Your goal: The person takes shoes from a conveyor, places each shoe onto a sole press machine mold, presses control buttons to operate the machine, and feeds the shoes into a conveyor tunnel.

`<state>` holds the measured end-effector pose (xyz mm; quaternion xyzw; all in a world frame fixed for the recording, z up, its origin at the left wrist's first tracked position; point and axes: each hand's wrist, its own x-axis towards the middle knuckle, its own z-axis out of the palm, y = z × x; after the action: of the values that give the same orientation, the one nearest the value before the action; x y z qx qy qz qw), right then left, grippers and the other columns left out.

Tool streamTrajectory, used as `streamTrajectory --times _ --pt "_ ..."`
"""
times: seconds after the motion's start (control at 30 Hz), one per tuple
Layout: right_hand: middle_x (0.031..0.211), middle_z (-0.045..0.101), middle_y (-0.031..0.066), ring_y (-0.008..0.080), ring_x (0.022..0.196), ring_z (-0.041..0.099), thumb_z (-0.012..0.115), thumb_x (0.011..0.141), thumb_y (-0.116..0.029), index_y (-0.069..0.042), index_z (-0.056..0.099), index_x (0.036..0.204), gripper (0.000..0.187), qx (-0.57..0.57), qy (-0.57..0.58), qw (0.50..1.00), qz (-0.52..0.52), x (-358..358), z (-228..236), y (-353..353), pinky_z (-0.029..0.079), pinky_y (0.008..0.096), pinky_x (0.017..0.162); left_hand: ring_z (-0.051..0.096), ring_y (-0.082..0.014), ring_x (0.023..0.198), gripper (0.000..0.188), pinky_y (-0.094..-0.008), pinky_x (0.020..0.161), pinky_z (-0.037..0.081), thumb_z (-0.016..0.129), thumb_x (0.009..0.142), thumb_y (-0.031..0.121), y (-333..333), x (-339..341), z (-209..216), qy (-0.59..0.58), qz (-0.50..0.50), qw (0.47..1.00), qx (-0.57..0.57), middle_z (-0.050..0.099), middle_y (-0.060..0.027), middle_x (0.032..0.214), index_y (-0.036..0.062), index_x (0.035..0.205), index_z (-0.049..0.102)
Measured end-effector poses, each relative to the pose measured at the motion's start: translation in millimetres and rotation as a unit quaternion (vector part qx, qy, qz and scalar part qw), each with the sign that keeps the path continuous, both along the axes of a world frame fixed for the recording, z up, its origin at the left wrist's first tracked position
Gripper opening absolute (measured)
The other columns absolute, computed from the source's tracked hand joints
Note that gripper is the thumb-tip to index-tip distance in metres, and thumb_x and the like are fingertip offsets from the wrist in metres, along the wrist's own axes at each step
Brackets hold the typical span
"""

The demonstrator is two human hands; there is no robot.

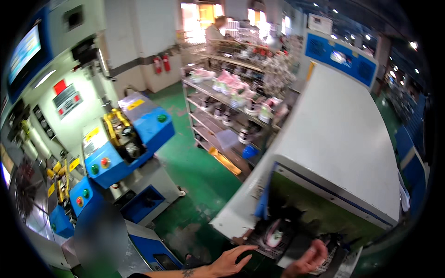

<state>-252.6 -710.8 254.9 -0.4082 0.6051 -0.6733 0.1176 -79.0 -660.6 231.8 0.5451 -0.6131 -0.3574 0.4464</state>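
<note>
A pale shoe with pink trim (274, 237) sits on a dark slatted conveyor (266, 252) at the mouth of a large white box-shaped machine (340, 125). Just left of the shoe, my left hand (233, 261) reaches out with its fingers apart, holding nothing. My right hand (308, 260) is over the front of the conveyor, to the right of the shoe. It is smeared by motion, its fingers look bent, and whether anything is in them cannot be made out. Dark strips (308, 224) hang at the machine's mouth behind both hands.
A wheeled rack (218, 121) with several shoes stands ahead. On the left are blue and white machines with green and red buttons (105, 162). Two red fire extinguishers (166, 62) hang on the far wall. Another person (214, 30) stands far back. Green floor (194, 185) lies between the machines.
</note>
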Motion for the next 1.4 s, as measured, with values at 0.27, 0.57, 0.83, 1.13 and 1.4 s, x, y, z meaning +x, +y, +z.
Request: streamTrajectory --times 0.27,0.57,0.83,1.13,1.4 --pt "0.099 0.060 0.0174 0.0330 0.090 0.058 0.058 0.082 -0.010 -0.001 0.059 0.099 0.019 0.006 0.139 0.660 0.738 302 34 146 0.048 0.0361 0.079 0.058 -0.0248 0.094 0.030 -0.0347 0.080 0.046 0.059 0.077 0.006 219 176 -15 0.224 0.230 0.940 0.116 0.060 -0.0131 0.100 0.0020 0.106 0.055" --pt "0.114 0.055 0.0165 0.0342 0.103 0.052 0.062 0.074 -0.015 0.000 0.056 0.106 0.036 -0.229 0.179 0.478 0.829 482 57 353 0.043 0.0434 0.085 0.056 -0.0240 0.093 0.023 -0.0345 0.078 0.045 0.052 0.086 0.011 367 294 -6 0.221 0.472 0.853 0.022 0.057 -0.0110 0.097 0.0018 0.108 0.052" --pt "0.086 0.063 0.0049 0.0105 0.076 0.059 0.055 0.087 -0.012 -0.002 0.060 0.101 0.018 0.374 -0.119 0.226 0.891 529 50 312 0.047 0.0245 0.067 0.056 -0.0240 0.092 0.022 -0.0352 0.077 0.045 0.049 0.088 0.012 320 327 -4 0.235 0.518 0.822 0.029 0.057 -0.0103 0.094 0.0025 0.108 0.052" --pt "0.053 0.037 -0.0036 0.0076 0.046 0.035 0.052 0.087 -0.030 -0.014 0.042 0.060 0.034 0.574 -0.166 0.269 0.755 631 12 133 0.028 0.0224 0.043 0.057 -0.0240 0.089 0.021 -0.0360 0.075 0.045 0.046 0.090 0.013 188 407 17 0.123 0.604 0.786 0.047 0.056 -0.0095 0.090 0.0034 0.108 0.052" --pt "0.049 0.021 -0.0055 0.0115 0.042 0.019 0.042 0.094 -0.031 -0.020 0.025 0.055 0.044 0.679 -0.187 0.260 0.660 661 -6 55 0.019 0.0266 0.040 0.060 -0.0242 0.100 0.032 -0.0326 0.085 0.047 0.056 0.085 0.008 266 627 39 -0.093 0.813 0.569 -0.076 0.059 -0.0167 0.111 -0.0007 0.114 0.046"
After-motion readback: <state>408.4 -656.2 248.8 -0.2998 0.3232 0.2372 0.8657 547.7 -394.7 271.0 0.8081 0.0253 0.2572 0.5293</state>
